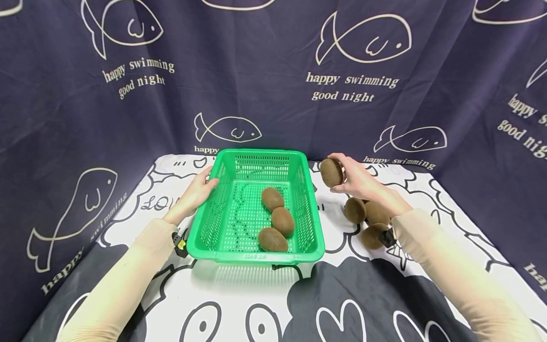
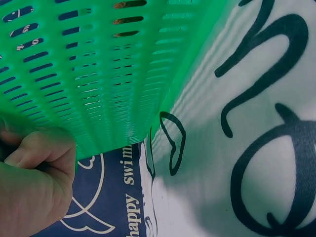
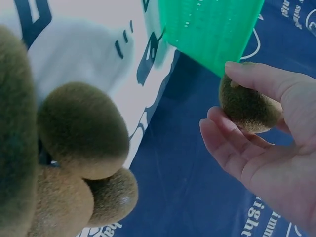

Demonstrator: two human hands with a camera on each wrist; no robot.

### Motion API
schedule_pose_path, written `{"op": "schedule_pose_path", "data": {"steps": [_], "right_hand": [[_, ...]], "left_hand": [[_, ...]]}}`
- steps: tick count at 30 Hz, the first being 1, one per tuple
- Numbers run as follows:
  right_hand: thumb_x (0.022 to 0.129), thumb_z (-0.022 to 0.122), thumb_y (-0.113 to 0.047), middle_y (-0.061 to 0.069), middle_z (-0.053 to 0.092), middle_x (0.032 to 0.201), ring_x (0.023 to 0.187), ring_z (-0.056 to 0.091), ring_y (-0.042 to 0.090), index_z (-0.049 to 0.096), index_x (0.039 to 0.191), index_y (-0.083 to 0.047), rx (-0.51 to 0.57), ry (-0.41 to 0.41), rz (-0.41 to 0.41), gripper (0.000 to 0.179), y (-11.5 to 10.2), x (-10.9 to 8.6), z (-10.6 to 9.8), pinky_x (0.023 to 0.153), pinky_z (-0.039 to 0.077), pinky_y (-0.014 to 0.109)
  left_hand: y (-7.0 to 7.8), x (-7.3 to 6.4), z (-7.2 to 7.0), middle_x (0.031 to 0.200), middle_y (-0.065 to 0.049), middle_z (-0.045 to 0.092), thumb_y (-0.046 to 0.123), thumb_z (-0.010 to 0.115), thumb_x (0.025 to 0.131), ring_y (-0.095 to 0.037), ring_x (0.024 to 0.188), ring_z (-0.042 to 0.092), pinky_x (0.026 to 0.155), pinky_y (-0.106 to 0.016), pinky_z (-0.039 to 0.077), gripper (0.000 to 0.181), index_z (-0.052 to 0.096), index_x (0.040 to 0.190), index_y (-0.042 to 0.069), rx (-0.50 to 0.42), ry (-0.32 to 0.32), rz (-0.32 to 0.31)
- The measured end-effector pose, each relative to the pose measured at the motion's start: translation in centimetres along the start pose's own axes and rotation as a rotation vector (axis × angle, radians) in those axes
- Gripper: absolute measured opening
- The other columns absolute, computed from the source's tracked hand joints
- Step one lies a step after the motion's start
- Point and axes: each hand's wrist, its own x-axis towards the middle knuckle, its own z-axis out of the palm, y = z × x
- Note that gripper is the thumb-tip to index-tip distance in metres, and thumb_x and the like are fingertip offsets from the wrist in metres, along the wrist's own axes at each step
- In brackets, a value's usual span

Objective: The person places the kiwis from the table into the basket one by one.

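Note:
A green plastic basket (image 1: 256,257) with slotted walls stands in the middle of the table, holding three brown kiwis, one of them a kiwi (image 1: 283,222) between the other two. My left hand (image 1: 198,190) grips the basket's left rim, thumb on the inner side. In the left wrist view that hand (image 2: 39,173) is curled at the rim of the slotted wall. Beyond the basket's right side, my right hand (image 1: 356,178) holds a kiwi (image 1: 331,172) raised above the table. The right wrist view shows this kiwi (image 3: 249,104) between thumb and fingers.
Several loose kiwis (image 1: 377,213) lie in a cluster on the table right of the basket, under my right forearm. The white and dark patterned cloth (image 1: 239,294) covers the table. A navy curtain (image 1: 273,61) with fish drawings hangs behind and at the sides.

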Motion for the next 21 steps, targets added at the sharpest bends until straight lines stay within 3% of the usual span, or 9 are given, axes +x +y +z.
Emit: {"op": "schedule_pose_path", "data": {"steps": [11, 21], "right_hand": [[0.066, 0.085, -0.009, 0.013, 0.060, 0.101, 0.082, 0.058, 0.024, 0.045, 0.133, -0.007, 0.029, 0.026, -0.043, 0.078, -2.4, 0.9, -0.4, 0.072, 0.048, 0.035], [0.067, 0.086, -0.013, 0.011, 0.060, 0.102, 0.082, 0.057, 0.023, 0.045, 0.134, -0.007, 0.086, -0.021, -0.073, 0.079, -5.0, 1.9, 0.0, 0.069, 0.050, 0.033]], "left_hand": [[0.2, -0.1, -0.1, 0.137, -0.028, 0.049, 0.014, 0.041, 0.101, -0.036, 0.103, 0.060, 0.081, -0.031, 0.055, 0.057, 0.021, 0.153, 0.005, 0.012, 0.002, -0.005], [0.1, -0.1, -0.1, 0.134, -0.029, 0.052, 0.014, 0.041, 0.101, -0.038, 0.102, 0.061, 0.079, -0.034, 0.057, 0.056, 0.022, 0.153, 0.005, 0.003, -0.003, 0.002]]}}
